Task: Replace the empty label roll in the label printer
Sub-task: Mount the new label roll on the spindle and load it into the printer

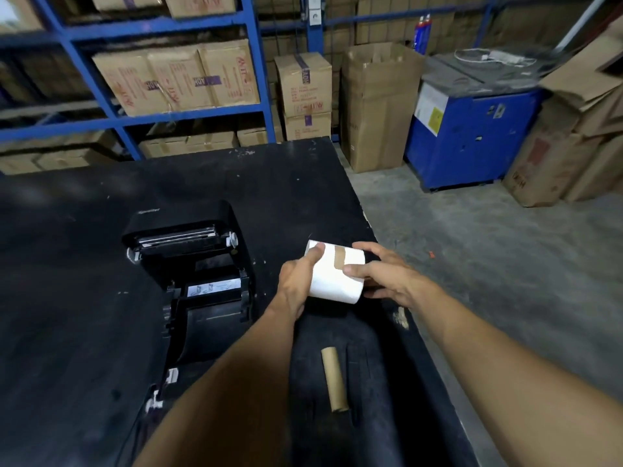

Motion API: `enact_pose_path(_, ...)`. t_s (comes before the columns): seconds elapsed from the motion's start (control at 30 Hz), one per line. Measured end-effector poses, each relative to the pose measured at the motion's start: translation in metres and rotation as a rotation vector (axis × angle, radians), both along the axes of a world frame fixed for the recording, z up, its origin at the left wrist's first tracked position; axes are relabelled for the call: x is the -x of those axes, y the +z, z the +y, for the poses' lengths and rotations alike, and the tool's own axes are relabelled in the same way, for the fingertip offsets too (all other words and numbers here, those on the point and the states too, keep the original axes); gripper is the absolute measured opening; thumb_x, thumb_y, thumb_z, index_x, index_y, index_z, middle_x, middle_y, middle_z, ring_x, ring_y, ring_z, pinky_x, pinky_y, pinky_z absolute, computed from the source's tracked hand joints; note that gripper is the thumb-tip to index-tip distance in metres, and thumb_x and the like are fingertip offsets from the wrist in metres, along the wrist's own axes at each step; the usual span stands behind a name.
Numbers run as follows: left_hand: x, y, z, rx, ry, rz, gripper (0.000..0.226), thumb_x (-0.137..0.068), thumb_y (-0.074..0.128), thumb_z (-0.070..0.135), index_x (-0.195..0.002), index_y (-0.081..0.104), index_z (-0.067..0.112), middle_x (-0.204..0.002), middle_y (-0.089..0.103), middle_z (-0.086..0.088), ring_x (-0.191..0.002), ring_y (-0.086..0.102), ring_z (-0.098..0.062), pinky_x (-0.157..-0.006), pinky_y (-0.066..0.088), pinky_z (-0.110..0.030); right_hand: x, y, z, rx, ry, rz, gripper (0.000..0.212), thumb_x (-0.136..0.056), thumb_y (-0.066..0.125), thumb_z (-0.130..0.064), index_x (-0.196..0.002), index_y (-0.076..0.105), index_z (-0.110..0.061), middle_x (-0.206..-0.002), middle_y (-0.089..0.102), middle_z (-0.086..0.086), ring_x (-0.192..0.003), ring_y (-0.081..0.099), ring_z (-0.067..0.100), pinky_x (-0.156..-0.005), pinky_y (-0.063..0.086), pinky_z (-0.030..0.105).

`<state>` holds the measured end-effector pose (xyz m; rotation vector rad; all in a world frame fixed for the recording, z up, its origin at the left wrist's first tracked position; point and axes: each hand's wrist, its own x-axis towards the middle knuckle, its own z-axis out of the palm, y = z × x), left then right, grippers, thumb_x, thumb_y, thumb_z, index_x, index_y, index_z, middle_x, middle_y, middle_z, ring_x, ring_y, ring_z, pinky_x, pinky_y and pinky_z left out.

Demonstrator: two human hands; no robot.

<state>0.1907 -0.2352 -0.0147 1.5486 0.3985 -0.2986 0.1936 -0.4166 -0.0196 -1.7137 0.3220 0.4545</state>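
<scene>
A full white label roll (333, 279) with a strip of brown tape across it is held above the black table, just right of the printer. My left hand (298, 281) grips its left end with the thumb on top. My right hand (381, 274) grips its right end, fingers on the tape's edge. The black label printer (195, 281) stands to the left with its lid swung up and its roll bay showing no roll. An empty brown cardboard core (334, 379) lies on the table near me, below the hands.
The black table (67, 264) ends at a right edge close to my right hand, with grey floor beyond. Blue shelving (175, 32) with cardboard boxes stands behind. A blue machine (472, 129) and open cartons (377, 106) stand at the back right.
</scene>
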Motion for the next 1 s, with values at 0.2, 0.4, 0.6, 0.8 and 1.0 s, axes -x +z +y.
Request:
enact_pose_path(0.2,0.071,0.021,0.021,0.099,0.154,0.002,0.058,-0.067,0.068,0.054,-0.105,0.073,0.01,-0.093,0.079,-0.012,-0.087,0.075,-0.033,-0.089,0.059,-0.047,0.051,0.037,0.026,0.096,0.13,-0.114,0.058,-0.068,0.086,-0.028,-0.119,0.062,-0.044,-0.104,0.074,-0.007,-0.098,0.07,0.017,-0.087,0.06,0.045)
enact_pose_path(0.4,0.129,0.045,0.065,0.03,0.298,0.004,0.056,-0.067,0.065,0.059,-0.095,0.074,0.012,-0.09,0.078,-0.01,-0.084,0.075,-0.032,-0.088,0.059,-0.05,0.088,0.064,0.077,0.215,0.355,-0.181,0.049,-0.075,0.08,-0.041,-0.119,0.06,-0.038,-0.096,0.07,-0.009,-0.087,0.067,0.011,-0.078,0.061,0.039)
enact_pose_path(0.6,0.163,0.053,0.122,-0.045,0.435,-0.009,0.065,-0.063,0.061,0.064,-0.098,0.069,0.01,-0.103,0.073,-0.013,-0.093,0.07,-0.034,-0.092,0.056,-0.05,0.108,0.097,0.148,0.56,0.589,-0.603,0.051,-0.074,0.081,-0.039,-0.123,0.068,-0.035,-0.123,0.058,0.0,-0.115,0.056,0.018,-0.092,0.047,0.033)
enact_pose_path(0.8,0.188,0.062,0.194,0.008,0.544,-0.006,0.077,-0.064,0.059,0.066,-0.116,0.059,0.01,-0.111,0.066,-0.011,-0.099,0.067,-0.033,-0.089,0.055,-0.046,0.13,0.108,0.232,0.556,0.683,-0.678,0.046,-0.07,0.082,-0.037,-0.115,0.074,-0.032,-0.123,0.067,-0.009,-0.116,0.059,0.013,-0.097,0.051,0.039)
enact_pose_path(1.0,0.201,0.053,0.268,-0.043,0.54,-0.031,0.058,-0.073,0.061,0.061,-0.104,0.056,0.012,-0.098,0.063,-0.002,-0.094,0.063,-0.025,-0.075,0.049,-0.036,0.139,0.106,0.3,0.53,0.671,-0.687,0.023,-0.078,0.078,-0.044,-0.1,0.078,-0.037,-0.098,0.074,-0.011,-0.097,0.065,0.009,-0.088,0.054,0.033)
